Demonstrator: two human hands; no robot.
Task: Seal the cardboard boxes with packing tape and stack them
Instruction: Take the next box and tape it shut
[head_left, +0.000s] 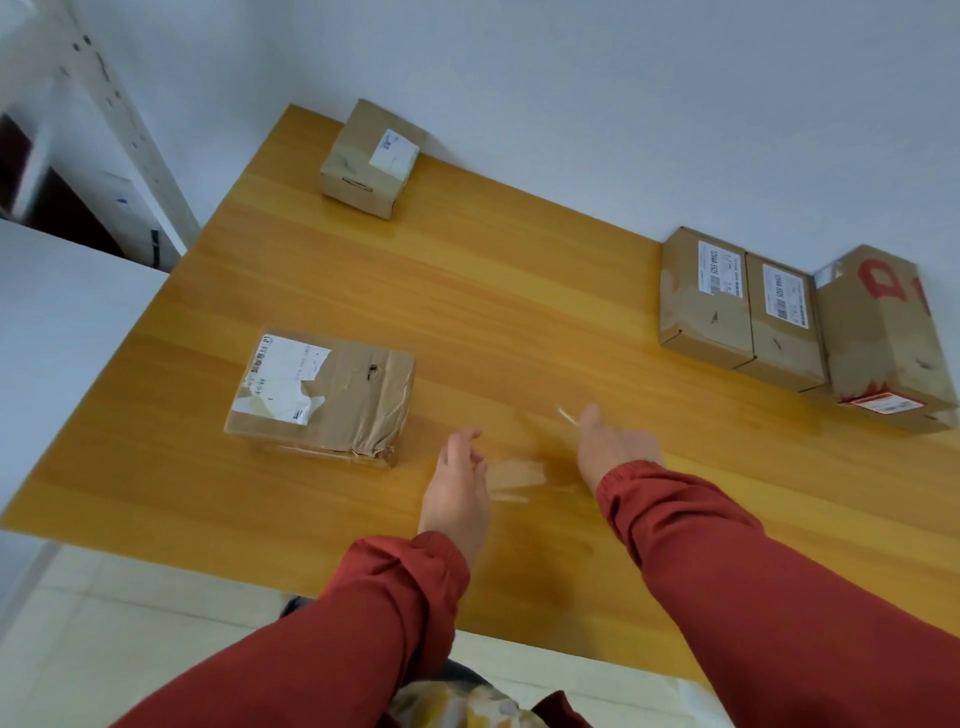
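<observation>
A strip of clear packing tape (519, 475) stretches low over the wooden table (519, 322) between my two hands; it is blurred. My left hand (457, 480) grips its near end with curled fingers. My right hand (615, 447) pinches the far end, which sticks out beside the thumb. A flat cardboard box (324, 395) with a torn white label lies just left of my left hand, apart from it. A small box (371, 158) sits at the far left corner. Three boxes stand side by side at the right: two labelled ones (704, 301) (784, 322) and a taller box with red print (883, 332).
The table's left edge drops to a white surface (67, 338) and pale floor tiles (130, 623). A white wall (571, 78) runs behind the table, touching the row of boxes on the right.
</observation>
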